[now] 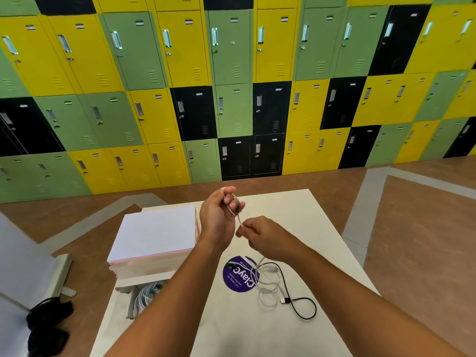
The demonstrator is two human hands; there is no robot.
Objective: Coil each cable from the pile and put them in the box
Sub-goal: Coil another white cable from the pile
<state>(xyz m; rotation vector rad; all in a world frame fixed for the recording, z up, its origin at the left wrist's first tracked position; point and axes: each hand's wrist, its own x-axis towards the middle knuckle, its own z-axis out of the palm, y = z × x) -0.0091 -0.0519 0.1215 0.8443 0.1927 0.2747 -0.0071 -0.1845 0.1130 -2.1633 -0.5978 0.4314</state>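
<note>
1. Showed, far left on the floor, a dark bag (49, 323); well apart from the work.
2. Showed next, at the near-left edge of a white table (283, 210), an open box (134, 279); held coiled white cables (148, 295) inside; kept its lid (157, 233) raised behind, broad white face toward the camera.
3. At centre, raised above the table: the left hand (219, 215), fingers curled round one end of a white cable (238, 217); seemed to carry a first turn hooked over the fingers, though too small to confirm.
4. Just right and a little lower: the right hand (262, 235), pinching that same cable between thumb and fingertips; left only a short taut span between the two hands, slanting from upper left to lower right.
5. Below the right hand: slack cable dropping to the pile (269, 282), loose on the table and overlapping a round purple sticker (237, 279); lay tangled there with a black cable (306, 313) ending in a USB plug.
6. Judged as coiling barely begun; left the uncoiled length below and to the right of both hands, nearer the right one; probably called for feeding slack up and leftward onto the left-hand loop; placed the box down-left, nearer the left hand for the drop.
</note>
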